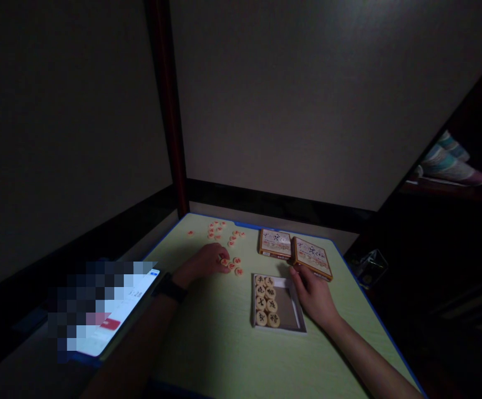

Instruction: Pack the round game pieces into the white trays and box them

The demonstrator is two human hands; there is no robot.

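A pale green table holds round wooden game pieces. My left hand, with a dark watch on its wrist, rests curled over a few red-marked pieces; whether it grips one is hidden. More red-marked pieces lie scattered farther back. A shallow grey tray holds several black-marked pieces in two columns on its left side. My right hand lies at the tray's right edge, fingers together, touching the nearer of two orange-edged box lids.
The second box lid lies beside the first. A lit tablet sits at the table's left edge. A dark red post stands at the far left corner. Folded cloth lies on a dark shelf to the right.
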